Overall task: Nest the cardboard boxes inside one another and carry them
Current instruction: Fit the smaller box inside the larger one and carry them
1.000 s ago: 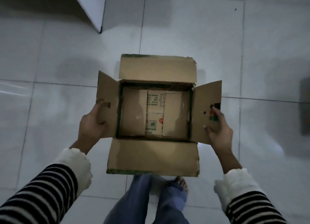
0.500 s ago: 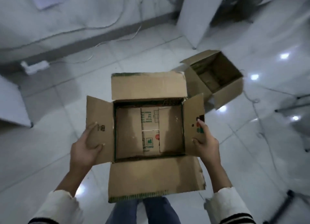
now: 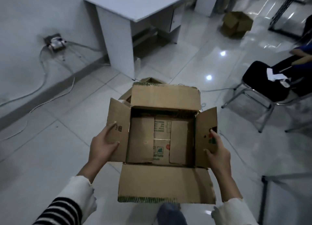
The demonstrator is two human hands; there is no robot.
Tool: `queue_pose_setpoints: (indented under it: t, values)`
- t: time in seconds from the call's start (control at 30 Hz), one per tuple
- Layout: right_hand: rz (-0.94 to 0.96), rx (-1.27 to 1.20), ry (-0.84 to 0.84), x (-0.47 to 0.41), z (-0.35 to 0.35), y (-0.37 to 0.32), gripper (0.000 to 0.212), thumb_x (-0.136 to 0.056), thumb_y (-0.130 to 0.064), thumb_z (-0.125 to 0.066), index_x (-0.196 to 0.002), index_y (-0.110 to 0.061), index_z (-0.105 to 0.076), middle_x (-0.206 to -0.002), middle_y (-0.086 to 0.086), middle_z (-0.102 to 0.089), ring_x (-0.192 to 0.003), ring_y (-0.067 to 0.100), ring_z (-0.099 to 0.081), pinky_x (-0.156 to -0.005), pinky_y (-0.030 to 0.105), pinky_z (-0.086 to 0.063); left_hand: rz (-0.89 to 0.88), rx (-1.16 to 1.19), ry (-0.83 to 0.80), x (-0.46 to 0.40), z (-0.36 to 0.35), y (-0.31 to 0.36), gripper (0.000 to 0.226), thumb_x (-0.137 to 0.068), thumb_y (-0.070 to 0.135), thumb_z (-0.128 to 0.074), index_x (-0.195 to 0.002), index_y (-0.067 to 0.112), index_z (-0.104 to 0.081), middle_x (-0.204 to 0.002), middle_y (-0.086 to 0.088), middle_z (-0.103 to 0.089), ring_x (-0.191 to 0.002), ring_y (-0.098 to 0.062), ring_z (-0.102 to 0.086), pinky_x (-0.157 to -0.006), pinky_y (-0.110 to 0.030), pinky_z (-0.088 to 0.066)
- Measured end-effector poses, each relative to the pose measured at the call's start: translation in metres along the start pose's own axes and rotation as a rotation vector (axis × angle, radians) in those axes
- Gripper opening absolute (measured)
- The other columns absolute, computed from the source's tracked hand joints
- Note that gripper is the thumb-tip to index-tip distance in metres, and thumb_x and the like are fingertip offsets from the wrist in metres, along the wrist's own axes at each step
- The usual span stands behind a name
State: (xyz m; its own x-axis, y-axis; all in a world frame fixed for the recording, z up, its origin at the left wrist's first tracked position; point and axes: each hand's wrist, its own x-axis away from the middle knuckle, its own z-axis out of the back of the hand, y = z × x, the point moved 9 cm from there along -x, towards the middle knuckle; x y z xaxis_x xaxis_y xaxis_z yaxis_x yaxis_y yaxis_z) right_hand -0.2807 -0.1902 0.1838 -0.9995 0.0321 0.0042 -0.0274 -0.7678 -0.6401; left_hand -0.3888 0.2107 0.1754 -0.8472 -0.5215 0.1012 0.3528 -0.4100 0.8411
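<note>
I hold an open brown cardboard box (image 3: 162, 184) in front of me, all its flaps spread outward and its inside empty. My left hand (image 3: 103, 146) grips the left side flap and my right hand (image 3: 217, 153) grips the right side flap. A second open cardboard box (image 3: 128, 96) lies on the floor just beyond, mostly hidden behind the held one. A third cardboard box (image 3: 236, 24) sits on the floor far back right.
A white desk (image 3: 135, 10) stands ahead on the left. Cables (image 3: 43, 83) run from a wall socket (image 3: 54, 41) across the floor. A black chair (image 3: 263, 88) with papers is on the right, a person sitting beyond it. A dark frame (image 3: 266, 196) stands lower right.
My view has lifted and swung from the bare floor to the room ahead. The floor box now lies behind the held box. My hands keep the same grip on the flaps.
</note>
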Motion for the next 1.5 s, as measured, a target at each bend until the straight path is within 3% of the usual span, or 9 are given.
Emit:
queue_pose_setpoints:
  t: [0.3, 0.53, 0.63, 0.73, 0.93, 1.1, 1.27, 1.4, 1.5]
  values:
    - [0.169, 0.114, -0.124, -0.225, 0.054, 0.023, 0.078, -0.075, 0.006, -0.066, -0.137, -0.032, -0.036, -0.123, 0.013, -0.059, -0.104, 0.030, -0.058, -0.077, 0.035, -0.048, 0.098, 0.065, 0.133, -0.081, -0.123, 0.077, 0.065, -0.069, 0.004, -0.073, -0.121, 0.037, -0.052, -0.116, -0.001, -0.064, -0.090, -0.013, -0.060, -0.064, -0.009, -0.042]
    - [0.384, 0.130, -0.197, -0.367, -0.030, -0.030, 0.070, -0.079, 0.007, -0.057, -0.137, -0.028, -0.038, -0.115, 0.012, -0.064, -0.096, 0.025, -0.061, -0.077, 0.027, -0.045, 0.241, 0.046, 0.303, -0.164, -0.161, 0.063, 0.063, -0.072, 0.000, -0.070, -0.125, 0.027, -0.052, -0.112, -0.004, -0.064, -0.070, 0.000, -0.054, -0.057, -0.005, -0.038]
    - [0.462, 0.159, -0.364, -0.465, -0.108, -0.060, 0.069, -0.080, 0.006, -0.052, -0.137, -0.029, -0.037, -0.108, 0.011, -0.066, -0.086, 0.021, -0.060, -0.069, 0.024, -0.043, 0.391, 0.004, 0.385, -0.228, -0.187, 0.038, 0.063, -0.073, -0.005, -0.067, -0.128, 0.020, -0.050, -0.115, -0.015, -0.065, -0.075, -0.023, -0.063, -0.062, -0.021, -0.050]
    - [0.499, 0.124, -0.380, -0.464, -0.124, -0.074, 0.068, -0.080, 0.006, -0.049, -0.137, -0.029, -0.037, -0.104, 0.011, -0.066, -0.083, 0.019, -0.059, -0.069, 0.025, -0.045, 0.420, -0.031, 0.420, -0.227, -0.182, 0.039, 0.062, -0.076, -0.004, -0.065, -0.133, 0.011, -0.046, -0.116, -0.026, -0.064, -0.092, -0.043, -0.063, -0.078, -0.043, -0.050]
    - [0.536, 0.219, -0.588, -0.560, -0.242, -0.087, 0.066, -0.086, -0.001, -0.047, -0.141, -0.032, -0.030, -0.107, 0.013, -0.065, -0.085, 0.019, -0.058, -0.072, 0.022, -0.042, 0.596, -0.114, 0.455, -0.311, -0.219, 0.002, 0.064, -0.078, -0.007, -0.061, -0.136, 0.010, -0.040, -0.108, -0.031, -0.064, -0.088, -0.045, -0.062, -0.074, -0.040, -0.048]
    - [0.534, 0.291, -0.746, -0.600, -0.335, -0.073, 0.061, -0.092, -0.020, -0.043, -0.143, -0.037, -0.017, -0.122, 0.015, -0.057, -0.100, 0.028, -0.059, -0.086, 0.039, -0.049, 0.714, -0.143, 0.416, -0.359, -0.260, -0.048, 0.067, -0.080, -0.011, -0.054, -0.139, 0.016, -0.037, -0.111, -0.024, -0.065, -0.088, -0.038, -0.063, -0.074, -0.037, -0.049]
    - [0.553, 0.354, -0.839, -0.621, -0.412, -0.055, 0.068, -0.092, -0.008, -0.042, -0.143, -0.040, -0.010, -0.130, 0.017, -0.050, -0.106, 0.030, -0.055, -0.091, 0.042, -0.046, 0.803, -0.179, 0.420, -0.390, -0.300, -0.102, 0.062, -0.083, -0.006, -0.052, -0.139, 0.017, -0.036, -0.102, -0.023, -0.067, -0.086, -0.040, -0.063, -0.073, -0.040, -0.050]
    - [0.473, 0.224, -0.904, -0.632, -0.453, -0.070, 0.048, -0.096, -0.014, -0.038, -0.139, -0.035, -0.029, -0.121, 0.021, -0.057, -0.102, 0.034, -0.056, -0.072, 0.009, -0.042, 0.806, -0.249, 0.471, -0.403, -0.303, -0.129, 0.059, -0.083, -0.008, -0.052, -0.137, 0.012, -0.041, -0.100, -0.027, -0.066, -0.084, -0.043, -0.064, -0.072, -0.048, -0.055]
    - [0.488, 0.291, -0.972, -0.633, -0.478, -0.082, 0.050, -0.098, -0.020, -0.032, -0.142, -0.038, -0.019, -0.109, 0.021, -0.057, -0.084, 0.027, -0.054, -0.085, 0.032, -0.045, 0.849, -0.274, 0.496, -0.410, -0.297, -0.142, 0.058, -0.081, -0.006, -0.054, -0.135, 0.014, -0.042, -0.103, -0.026, -0.066, -0.086, -0.042, -0.063, -0.074, -0.045, -0.054]
